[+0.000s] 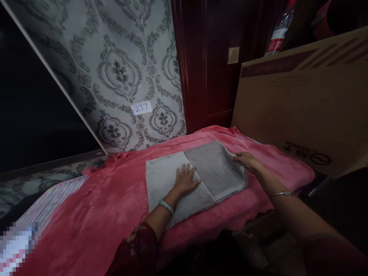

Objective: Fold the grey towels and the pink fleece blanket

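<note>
A grey plush cloth (221, 168) lies on a red blanket (115, 199). Its left part is light grey and its right part darker, with a straight line between them; whether it is one folded layer or several I cannot tell. My left hand (185, 181) rests flat on the light part near that line, fingers spread. At the cloth's right edge, my right hand (246, 160) pinches the border between thumb and fingers, and that edge is slightly raised. Some of the right fingertips are hidden by the cloth.
Behind the blanket stands a patterned wall with a paper label (142, 107) reading 277. A large cardboard box (299, 103) is at the right, with a plastic bottle (278, 36) behind its top edge. A dark screen-like panel (37, 96) is at the left, above a striped cloth (53, 203).
</note>
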Tool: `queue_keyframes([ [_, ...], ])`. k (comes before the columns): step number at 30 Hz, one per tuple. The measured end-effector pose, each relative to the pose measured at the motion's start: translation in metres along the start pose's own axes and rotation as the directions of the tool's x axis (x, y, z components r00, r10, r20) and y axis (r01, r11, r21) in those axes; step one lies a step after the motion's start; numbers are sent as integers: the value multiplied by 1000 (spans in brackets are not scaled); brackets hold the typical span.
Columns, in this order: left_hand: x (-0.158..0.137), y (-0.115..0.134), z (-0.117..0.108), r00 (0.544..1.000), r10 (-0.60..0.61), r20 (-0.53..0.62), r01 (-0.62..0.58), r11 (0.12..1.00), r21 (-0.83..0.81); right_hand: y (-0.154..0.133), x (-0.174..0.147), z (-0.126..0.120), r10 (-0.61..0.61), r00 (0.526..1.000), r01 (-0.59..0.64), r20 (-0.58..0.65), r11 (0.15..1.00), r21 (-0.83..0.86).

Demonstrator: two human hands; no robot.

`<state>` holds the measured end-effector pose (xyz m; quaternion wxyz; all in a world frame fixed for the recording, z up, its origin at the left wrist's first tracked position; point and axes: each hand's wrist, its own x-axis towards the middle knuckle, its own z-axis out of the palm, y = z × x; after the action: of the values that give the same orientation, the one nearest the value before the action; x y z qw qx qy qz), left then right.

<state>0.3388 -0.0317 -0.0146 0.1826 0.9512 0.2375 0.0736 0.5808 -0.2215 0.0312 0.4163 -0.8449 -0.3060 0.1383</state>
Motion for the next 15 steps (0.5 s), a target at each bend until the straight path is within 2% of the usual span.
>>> queue_keyframes([
  [2, 6, -5, -9, 997, -73, -35, 57, 937, -346, -36, -5, 17, -85, 994, 85, 70, 996, 12],
  [4, 11, -14, -21, 985, -156, -73, 77, 777, -625, -72, -17, 43, -229, 965, 232, 125, 973, -10],
  [7, 11, -35, -42, 964, -259, -54, 103, 554, -826, -113, -51, 94, -380, 905, 393, 193, 919, -34],
  [8, 9, -42, -47, 954, -299, -23, 122, 456, -881, -119, -66, 112, -434, 871, 457, 228, 888, -55],
  [10, 3, -54, -52, 930, -365, 34, 149, 291, -945, -122, -97, 145, -559, 772, 624, 302, 758, -189],
  [11, 0, -59, -53, 918, -394, 42, 151, 249, -957, -120, -111, 158, -583, 746, 658, 323, 721, -218],
  [12, -2, -62, -52, 908, -418, 31, 147, 250, -957, -117, -124, 168, -597, 729, 679, 336, 692, -244],
  [15, -5, -69, -46, 882, -470, -37, 129, 316, -940, -103, -150, 184, -592, 736, 674, 329, 687, -272],
])
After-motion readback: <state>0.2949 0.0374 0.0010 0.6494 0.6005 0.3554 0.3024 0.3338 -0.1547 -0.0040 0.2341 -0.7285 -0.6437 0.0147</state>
